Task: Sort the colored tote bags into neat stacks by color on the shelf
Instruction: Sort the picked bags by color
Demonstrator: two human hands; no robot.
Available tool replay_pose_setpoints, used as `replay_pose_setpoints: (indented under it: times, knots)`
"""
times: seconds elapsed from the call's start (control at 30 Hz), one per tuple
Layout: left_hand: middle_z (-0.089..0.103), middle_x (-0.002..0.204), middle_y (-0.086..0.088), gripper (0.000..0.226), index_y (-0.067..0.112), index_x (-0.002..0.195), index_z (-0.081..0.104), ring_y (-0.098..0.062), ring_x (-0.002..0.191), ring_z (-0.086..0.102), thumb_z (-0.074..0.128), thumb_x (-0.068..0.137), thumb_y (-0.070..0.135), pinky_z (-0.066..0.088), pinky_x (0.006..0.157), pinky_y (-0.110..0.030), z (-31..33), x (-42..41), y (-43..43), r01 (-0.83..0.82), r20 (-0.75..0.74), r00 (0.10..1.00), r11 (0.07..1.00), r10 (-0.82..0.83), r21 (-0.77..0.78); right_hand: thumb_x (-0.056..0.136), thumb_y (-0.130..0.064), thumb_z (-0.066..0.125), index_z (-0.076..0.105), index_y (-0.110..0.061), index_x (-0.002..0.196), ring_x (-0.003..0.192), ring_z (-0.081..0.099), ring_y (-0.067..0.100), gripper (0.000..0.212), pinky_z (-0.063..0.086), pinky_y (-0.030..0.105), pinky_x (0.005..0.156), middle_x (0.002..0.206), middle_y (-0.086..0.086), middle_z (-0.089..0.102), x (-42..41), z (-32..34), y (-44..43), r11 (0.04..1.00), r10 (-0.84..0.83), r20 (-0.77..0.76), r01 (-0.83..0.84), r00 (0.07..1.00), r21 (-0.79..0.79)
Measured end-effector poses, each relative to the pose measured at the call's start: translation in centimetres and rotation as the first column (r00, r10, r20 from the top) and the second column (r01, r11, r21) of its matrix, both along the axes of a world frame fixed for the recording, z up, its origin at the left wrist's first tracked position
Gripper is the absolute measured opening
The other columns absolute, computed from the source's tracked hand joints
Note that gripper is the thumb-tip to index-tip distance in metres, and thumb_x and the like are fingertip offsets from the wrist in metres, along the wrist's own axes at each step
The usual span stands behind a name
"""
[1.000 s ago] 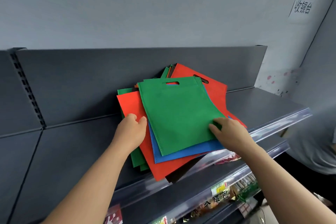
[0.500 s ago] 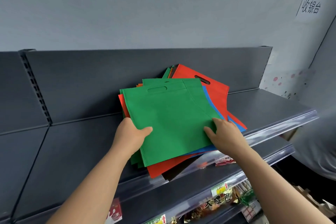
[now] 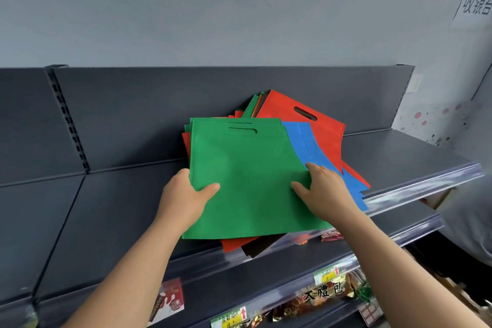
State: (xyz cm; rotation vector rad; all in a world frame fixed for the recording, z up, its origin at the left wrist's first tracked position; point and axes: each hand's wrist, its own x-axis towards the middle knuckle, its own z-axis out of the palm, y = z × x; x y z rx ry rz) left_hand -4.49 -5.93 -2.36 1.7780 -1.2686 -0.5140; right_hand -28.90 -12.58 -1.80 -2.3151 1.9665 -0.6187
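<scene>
Tote bags (image 3: 266,168) lie in one mixed, fanned-out pile on the grey shelf (image 3: 119,208), so the sorting looks barely started. No separate colour stack shows anywhere on it.

The green bag (image 3: 247,181) is on top of the pile, handle slot pointing to the back panel, and both hands have it. The left hand (image 3: 183,194) pinches its left edge, thumb on top and fingers tucked underneath. The right hand (image 3: 322,192) holds its right edge, thumb pressed on the fabric and forefinger laid along the border. A second slot outline just behind the first suggests another green one squared up beneath, though the view is too flat to be sure.

To the right of the green bag a blue bag (image 3: 306,146) sticks out. Behind and to the right of that, a red bag (image 3: 314,125) leans on the back panel. More red and green corners peek out behind and to the left of the green bag. Under its near edge a red corner and a dark bag (image 3: 255,246) hang over the shelf lip.

I judge this to be the gathering of greens, with the wide bare stretch left of the green bag the likely spot for a stack. Blue, red, dark and the remaining greens are all left to separate.
</scene>
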Motion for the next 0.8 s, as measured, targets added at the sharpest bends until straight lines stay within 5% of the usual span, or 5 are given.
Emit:
replay_pose_setpoints:
  times: [0.23,0.37,0.47,0.8]
  knots:
    - [0.055,0.09,0.011,0.029,0.02,0.11,0.045,-0.007,0.07,0.055,0.056,0.087,0.008,0.04,0.05,-0.02,0.5,1.2,1.8,-0.03,-0.031,0.999,0.999,0.028,-0.04,0.085,-0.017,0.066,0.044,-0.007,0.134,0.105,0.053,0.027,0.055,0.044,0.038,0.089,0.114,0.009,0.056,1.7,0.8,0.8,1.0,0.017,0.342,-0.024,0.939,0.016]
    - [0.055,0.093,0.016,0.028,0.025,0.11,0.043,-0.006,0.07,0.055,0.056,0.09,0.01,0.038,0.047,-0.017,1.0,3.4,3.3,-0.056,-0.05,0.997,0.993,0.051,-0.104,0.08,-0.005,0.065,0.067,-0.014,0.103,0.08,0.057,0.032,0.024,0.049,0.039,0.07,0.084,0.015,0.062,3.9,2.0,2.5,0.991,0.13,0.48,-0.105,0.868,-0.078]
    - [0.054,0.091,0.017,0.026,0.025,0.109,0.044,-0.004,0.067,0.053,0.057,0.091,0.013,0.038,0.045,-0.014,1.3,5.9,4.9,-0.094,-0.07,0.994,0.988,0.086,-0.125,0.082,-0.008,0.064,0.068,-0.021,0.095,0.07,0.056,0.026,0.019,0.048,0.035,0.064,0.076,0.011,0.062,6.6,2.3,3.6,0.984,0.18,0.48,-0.152,0.859,-0.097]
    - [0.059,0.094,0.014,0.023,0.025,0.107,0.049,-0.006,0.072,0.058,0.062,0.089,0.021,0.038,0.05,-0.019,1.3,18.9,12.9,-0.213,-0.035,0.977,0.973,0.211,-0.082,0.084,-0.003,0.061,0.061,-0.016,0.116,0.061,0.051,0.009,0.035,0.041,0.023,0.054,0.071,-0.014,0.054,21.4,1.8,8.1,0.939,0.332,0.438,-0.338,0.835,-0.067]
